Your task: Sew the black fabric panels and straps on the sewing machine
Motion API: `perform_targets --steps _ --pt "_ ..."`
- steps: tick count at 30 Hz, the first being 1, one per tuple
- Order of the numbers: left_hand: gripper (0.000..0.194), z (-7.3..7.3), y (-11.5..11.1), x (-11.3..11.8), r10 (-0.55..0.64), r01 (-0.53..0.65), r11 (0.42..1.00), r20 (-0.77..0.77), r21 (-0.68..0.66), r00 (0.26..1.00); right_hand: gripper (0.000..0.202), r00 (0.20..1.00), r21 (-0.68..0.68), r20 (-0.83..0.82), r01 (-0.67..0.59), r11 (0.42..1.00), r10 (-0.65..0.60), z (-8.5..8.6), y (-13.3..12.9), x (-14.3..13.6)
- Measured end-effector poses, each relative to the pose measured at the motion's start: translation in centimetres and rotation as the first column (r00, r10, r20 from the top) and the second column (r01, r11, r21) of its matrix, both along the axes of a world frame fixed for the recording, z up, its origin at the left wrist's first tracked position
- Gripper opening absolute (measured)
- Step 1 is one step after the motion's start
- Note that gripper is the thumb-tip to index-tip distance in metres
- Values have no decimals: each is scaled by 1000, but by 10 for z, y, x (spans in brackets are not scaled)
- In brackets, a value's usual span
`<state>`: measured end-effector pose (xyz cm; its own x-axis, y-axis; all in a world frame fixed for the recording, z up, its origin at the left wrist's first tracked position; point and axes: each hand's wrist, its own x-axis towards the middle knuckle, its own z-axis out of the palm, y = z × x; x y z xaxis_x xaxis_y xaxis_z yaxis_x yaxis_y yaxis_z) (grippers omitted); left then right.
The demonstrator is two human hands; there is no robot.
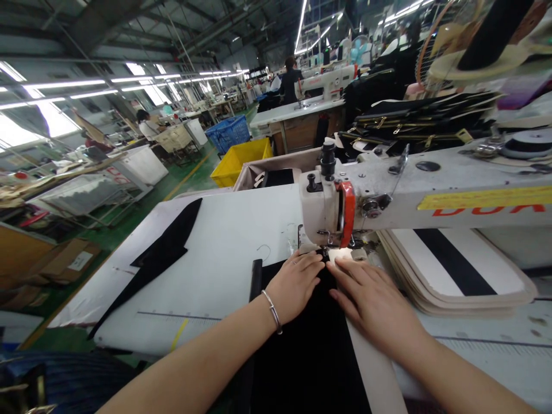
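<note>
Our left and right hands point(295, 284) point(379, 305) lie flat, fingers slightly spread, on the long black fabric panel point(308, 356) below the white sewing machine point(328, 201); rounded beige panels with black stripes point(457, 264) crowd our right.

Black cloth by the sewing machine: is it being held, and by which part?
Nothing is visibly gripped: the left hand lies flat on the far part of the black cloth, the right hand on its right edge and the pale strip.
</note>
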<state>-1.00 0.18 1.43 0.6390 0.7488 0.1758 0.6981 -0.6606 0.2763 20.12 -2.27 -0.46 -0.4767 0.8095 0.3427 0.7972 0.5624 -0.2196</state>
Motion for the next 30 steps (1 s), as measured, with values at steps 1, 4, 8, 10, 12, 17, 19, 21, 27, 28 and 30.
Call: perform_targets --steps 1,4,8,10,12,17,19,21,27,28,30 --pt "34 -1 1 0 2 -2 1000 0 0 1000 46 1000 -3 3 5 1000 -5 0 0 0" --pt "33 -2 4 0 -12 12 1000 12 -1 1000 46 1000 -5 3 3 1000 -3 0 0 -1" --pt "34 4 6 -2 -9 9 1000 19 -30 1000 47 1000 10 -15 12 1000 -12 3 0 -2" --pt "37 14 -2 -5 -5 4 997 -7 -81 1000 43 1000 14 -26 0 1000 0 5 -8 1" --pt "46 26 -22 -10 -67 60 986 -35 -156 997 38 999 26 -31 -31 999 32 5 -28 5" --pt "65 39 -102 -22 -349 324 911 -56 -255 935 40 990 132 24 -144 981 142 7 -105 19" --pt "53 35 -124 -24 -372 351 917 -88 -189 924 46 982 169 86 -178 969 165 10 -125 22" --pt "48 29 -134 -26 -374 361 924 -106 -126 921 57 972 185 147 -208 960 182 12 -134 24" --pt "48 28 -139 -32 -348 334 935 -127 -115 929 54 939 193 236 -298 935 250 13 -137 24" --pt "48 30 -140 -33 -342 328 937 -120 -123 932 49 939 197 234 -298 934 250 13 -138 24" --pt "49 36 -139 -33 -343 327 932 -89 -156 935 42 939 205 229 -305 930 257 13 -141 24"
